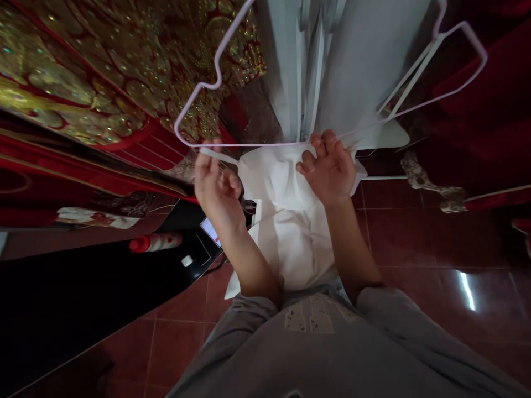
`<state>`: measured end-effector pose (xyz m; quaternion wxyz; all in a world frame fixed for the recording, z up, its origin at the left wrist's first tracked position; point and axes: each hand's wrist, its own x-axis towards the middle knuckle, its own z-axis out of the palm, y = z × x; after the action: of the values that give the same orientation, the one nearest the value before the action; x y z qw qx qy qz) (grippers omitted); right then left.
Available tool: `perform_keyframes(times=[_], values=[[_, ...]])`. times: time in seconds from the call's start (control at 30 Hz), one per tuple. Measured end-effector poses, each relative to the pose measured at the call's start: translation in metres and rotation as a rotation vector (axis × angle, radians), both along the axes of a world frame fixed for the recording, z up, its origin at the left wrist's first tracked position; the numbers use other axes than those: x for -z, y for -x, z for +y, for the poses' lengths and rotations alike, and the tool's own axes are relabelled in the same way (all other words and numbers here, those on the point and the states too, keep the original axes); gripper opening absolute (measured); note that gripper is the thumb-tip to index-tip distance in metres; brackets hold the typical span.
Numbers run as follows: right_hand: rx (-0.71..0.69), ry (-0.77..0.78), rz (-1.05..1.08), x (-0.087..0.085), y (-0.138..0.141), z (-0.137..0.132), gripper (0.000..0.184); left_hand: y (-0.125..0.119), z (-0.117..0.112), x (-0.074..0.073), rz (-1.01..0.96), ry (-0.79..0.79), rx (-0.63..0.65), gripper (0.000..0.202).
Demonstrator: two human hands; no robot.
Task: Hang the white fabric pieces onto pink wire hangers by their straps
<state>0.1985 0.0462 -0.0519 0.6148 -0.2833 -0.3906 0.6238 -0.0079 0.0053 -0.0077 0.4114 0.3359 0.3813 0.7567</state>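
A pale pink clothes hanger (249, 145) spans the upper middle of the head view, its lower bar running across in front of both hands. My left hand (219, 190) is at the bar's left end, fingers bent around a white strap (219, 156) with the tips slightly blurred. Farther right, my right hand (332, 171) has its fingers curled at the bar. A white garment (286, 232) hangs below and between my hands. White straps (409, 77) loop over the hanger's right shoulder. What lies behind my right fingers is hidden.
Gold-sequined red garments (124, 66) hang at the left, dark red cloth (489, 116) at the right. A black table (83, 287) at lower left bears a red-capped bottle (155, 242), a phone (211, 231) and a small white case (187, 260). Red floor tiles (415, 232) lie below.
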Motion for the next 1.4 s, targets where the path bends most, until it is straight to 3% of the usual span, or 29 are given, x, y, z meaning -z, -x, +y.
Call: perform_keyframes(times=[0.13, 0.27, 0.43, 0.6, 0.73, 0.83, 0.9, 0.97, 1.1, 1.23, 1.4], values=[[0.028, 0.015, 0.056, -0.004, 0.007, 0.001, 0.041, -0.038, 0.005, -0.001, -0.024, -0.034, 0.132, 0.013], [0.044, -0.037, 0.081, -0.002, 0.004, -0.003, 0.034, -0.068, 0.008, -0.009, -0.150, -0.058, 0.107, 0.027], [0.060, -0.049, 0.068, -0.005, 0.006, -0.014, 0.030, -0.073, 0.011, -0.008, -0.160, -0.072, 0.113, 0.028], [0.105, 0.015, 0.035, -0.033, 0.006, -0.031, 0.028, -0.070, 0.014, -0.014, -0.180, -0.040, 0.119, 0.035], [0.455, 0.057, -0.104, -0.046, -0.014, -0.042, 0.021, -0.073, 0.015, -0.017, -0.212, 0.005, 0.119, 0.039], [0.714, 0.049, -0.087, -0.038, -0.039, -0.042, 0.010, -0.074, 0.015, -0.014, -0.203, 0.007, 0.123, 0.041], [0.784, 0.034, -0.135, -0.032, -0.054, -0.039, 0.016, -0.074, 0.016, -0.012, -0.199, -0.046, 0.138, 0.040], [0.746, 0.021, -0.215, -0.027, -0.064, -0.033, 0.023, -0.074, 0.017, -0.010, -0.213, -0.127, 0.161, 0.040], [0.576, -0.031, -0.280, -0.031, -0.061, -0.022, 0.011, -0.073, 0.018, -0.011, -0.197, -0.126, 0.153, 0.040], [0.617, -0.090, -0.277, -0.038, -0.050, -0.017, 0.018, -0.073, 0.017, -0.012, -0.154, -0.082, 0.105, 0.036], [0.690, -0.134, -0.351, -0.042, -0.055, -0.023, 0.017, -0.073, 0.018, -0.012, -0.154, -0.159, 0.117, 0.032]])
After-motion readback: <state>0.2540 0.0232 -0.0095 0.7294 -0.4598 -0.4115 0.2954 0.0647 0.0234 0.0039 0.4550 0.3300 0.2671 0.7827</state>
